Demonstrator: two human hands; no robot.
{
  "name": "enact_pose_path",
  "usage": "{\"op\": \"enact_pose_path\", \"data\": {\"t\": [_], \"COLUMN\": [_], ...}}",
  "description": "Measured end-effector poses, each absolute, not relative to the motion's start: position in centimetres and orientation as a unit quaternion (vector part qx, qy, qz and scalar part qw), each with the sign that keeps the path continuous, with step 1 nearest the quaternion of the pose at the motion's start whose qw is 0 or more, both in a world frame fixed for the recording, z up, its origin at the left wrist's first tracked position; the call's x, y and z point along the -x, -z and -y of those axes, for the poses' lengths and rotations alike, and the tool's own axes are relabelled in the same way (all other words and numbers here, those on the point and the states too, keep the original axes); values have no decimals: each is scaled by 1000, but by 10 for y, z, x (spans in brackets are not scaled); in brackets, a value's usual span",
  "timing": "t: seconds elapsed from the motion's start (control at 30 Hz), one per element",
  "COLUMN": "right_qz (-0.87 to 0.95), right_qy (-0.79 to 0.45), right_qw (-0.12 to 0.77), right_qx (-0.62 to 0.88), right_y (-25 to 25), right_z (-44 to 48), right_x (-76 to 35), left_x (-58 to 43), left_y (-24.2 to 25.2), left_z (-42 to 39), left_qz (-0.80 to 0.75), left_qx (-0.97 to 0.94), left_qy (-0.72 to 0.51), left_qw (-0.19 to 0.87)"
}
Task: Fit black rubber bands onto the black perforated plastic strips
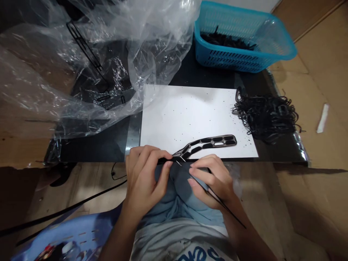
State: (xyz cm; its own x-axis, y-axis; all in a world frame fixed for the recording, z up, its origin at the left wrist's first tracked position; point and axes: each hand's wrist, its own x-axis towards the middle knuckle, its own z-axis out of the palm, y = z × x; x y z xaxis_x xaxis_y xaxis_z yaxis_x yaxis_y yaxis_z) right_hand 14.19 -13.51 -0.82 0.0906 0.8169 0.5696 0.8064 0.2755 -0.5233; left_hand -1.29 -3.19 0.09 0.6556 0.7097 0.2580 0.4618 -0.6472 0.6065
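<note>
1. Left hand (144,177): fingers (152,155) closed in a pinch on the near end of a black perforated strip (206,142).
2. Right hand (214,183): fingers (209,174) curled around a thin black rod (228,209); hand just beside the strip.
3. Strip: curved, lying flat, its far part on a white sheet (190,112).
4. Black loops (266,117): loose heap over the sheet's right edge, black specks scattered nearby.
5. Blue basket (231,61): farther back, holding black pieces (228,40).
6. Clear plastic film (81,61): crumpled, far left, beside the sheet.
</note>
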Motion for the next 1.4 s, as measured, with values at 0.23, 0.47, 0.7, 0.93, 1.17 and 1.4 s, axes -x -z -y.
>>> {"op": "enact_pose_path", "data": {"t": [0.23,0.47,0.7,0.93,1.17,1.4], "right_qz": [707,719,716,711,724,754], "right_qy": [24,23,15,7,30,129], "right_qw": [400,375,386,390,398,415], "right_qx": [582,585,582,585,562,493], "right_y": [7,5,5,6,10,17], "right_z": [134,135,135,137,129,129], "right_x": [-145,-144,-144,-142,-142,-153], "left_x": [12,11,9,12,17,40], "left_y": [-1,-3,-1,-3,-1,5], "left_z": [33,34,37,37,46,53], "left_qz": [-338,-352,-356,-359,-345,-358], "left_qx": [-861,-848,-839,-832,-845,-829], "left_qy": [-260,-268,-294,-310,-292,-331], "left_qw": [276,292,286,288,286,275]}}
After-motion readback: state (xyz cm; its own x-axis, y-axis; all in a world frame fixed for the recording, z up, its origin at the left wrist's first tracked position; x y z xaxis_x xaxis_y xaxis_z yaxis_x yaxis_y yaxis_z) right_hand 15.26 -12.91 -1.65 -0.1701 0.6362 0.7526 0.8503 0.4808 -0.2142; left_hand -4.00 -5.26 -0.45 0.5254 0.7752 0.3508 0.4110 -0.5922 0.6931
